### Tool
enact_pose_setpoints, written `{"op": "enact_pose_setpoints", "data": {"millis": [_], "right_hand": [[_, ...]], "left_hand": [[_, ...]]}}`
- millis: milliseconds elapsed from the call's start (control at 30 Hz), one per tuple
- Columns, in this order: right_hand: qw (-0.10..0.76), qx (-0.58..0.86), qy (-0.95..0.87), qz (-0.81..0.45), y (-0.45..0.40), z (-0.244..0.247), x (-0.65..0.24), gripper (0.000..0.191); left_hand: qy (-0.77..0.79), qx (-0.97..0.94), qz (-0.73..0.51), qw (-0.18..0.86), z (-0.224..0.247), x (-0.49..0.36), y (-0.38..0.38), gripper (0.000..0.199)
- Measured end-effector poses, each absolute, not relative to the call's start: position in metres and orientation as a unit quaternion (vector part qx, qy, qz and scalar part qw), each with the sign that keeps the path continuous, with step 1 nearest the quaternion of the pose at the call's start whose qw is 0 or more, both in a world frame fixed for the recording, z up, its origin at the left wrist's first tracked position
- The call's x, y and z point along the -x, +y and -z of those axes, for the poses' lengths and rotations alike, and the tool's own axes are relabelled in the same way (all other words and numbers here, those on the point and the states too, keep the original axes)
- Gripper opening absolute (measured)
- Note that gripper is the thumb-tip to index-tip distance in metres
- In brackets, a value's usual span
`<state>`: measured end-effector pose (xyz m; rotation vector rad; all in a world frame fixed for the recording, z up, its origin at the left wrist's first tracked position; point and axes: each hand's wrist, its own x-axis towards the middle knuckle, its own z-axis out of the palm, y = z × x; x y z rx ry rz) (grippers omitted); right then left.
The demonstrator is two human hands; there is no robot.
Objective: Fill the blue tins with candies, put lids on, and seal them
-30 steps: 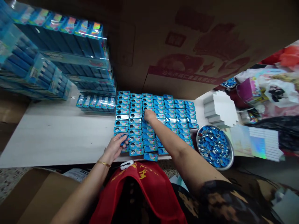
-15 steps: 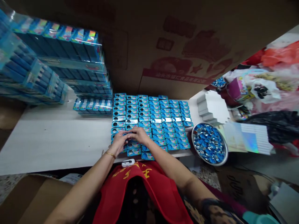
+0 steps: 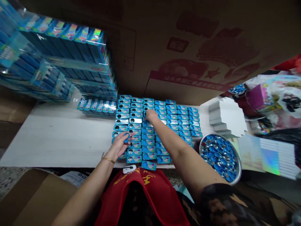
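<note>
Rows of small blue tins [image 3: 148,142] with round recesses at one end stand close together on the white table. My left hand [image 3: 120,144], palm partly up above the left columns, pinches a small round blue disc [image 3: 127,137]. Further back, my right hand [image 3: 150,115] reaches down onto the third column of tins. Its fingers are bunched together and their tips are mostly hidden, so I cannot make out what they hold. Dark or silvery round spots show in the recesses of the left columns; the recesses further right look plain blue.
A metal bowl [image 3: 238,171] full of blue and silver discs stands at the right. Behind it are stacked white cards [image 3: 229,114]. A large cardboard box [image 3: 178,83] walls off the back; wrapped blue packs [image 3: 77,67] are piled at the left. A white device [image 3: 129,169] lies at the front edge.
My hands, together over the left columns before, are now apart. The right has moved back and right over the third column; the left stays near the front with a blue disc showing. The view has shifted slightly.
</note>
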<state>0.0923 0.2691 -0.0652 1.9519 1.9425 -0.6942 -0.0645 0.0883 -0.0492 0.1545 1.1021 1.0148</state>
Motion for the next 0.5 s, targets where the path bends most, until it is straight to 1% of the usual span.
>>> {"op": "enact_pose_setpoints", "data": {"millis": [133,167,233,267,300,367,433,500], "right_hand": [[0.155,-0.672,0.686,0.231,0.266,0.063,-0.099,0.051],[0.136,-0.671,0.694,0.222,0.259,0.061,-0.101,0.051],[0.054,-0.655,0.718,0.228,0.235,0.058,-0.102,0.043],[-0.004,-0.634,0.731,0.255,0.221,0.057,-0.101,0.037],[-0.062,-0.596,0.739,0.308,0.205,0.056,-0.099,0.032],[-0.129,-0.501,0.731,0.445,0.179,0.058,-0.094,0.024],[-0.144,-0.446,0.706,0.531,0.166,0.060,-0.091,0.020],[-0.145,-0.474,0.685,0.535,0.172,0.063,-0.096,0.019]], "left_hand": [[0.548,-0.088,-0.453,0.698,0.052,0.059,0.093,0.023],[0.563,-0.092,-0.454,0.684,0.053,0.058,0.095,0.025],[0.595,-0.102,-0.457,0.653,0.057,0.055,0.099,0.027],[0.608,-0.111,-0.456,0.641,0.059,0.054,0.102,0.028],[0.618,-0.122,-0.454,0.630,0.061,0.052,0.104,0.028],[0.620,-0.142,-0.451,0.626,0.063,0.049,0.108,0.028],[0.589,-0.139,-0.447,0.659,0.063,0.047,0.111,0.028],[0.537,-0.101,-0.444,0.710,0.061,0.047,0.113,0.030]]}}
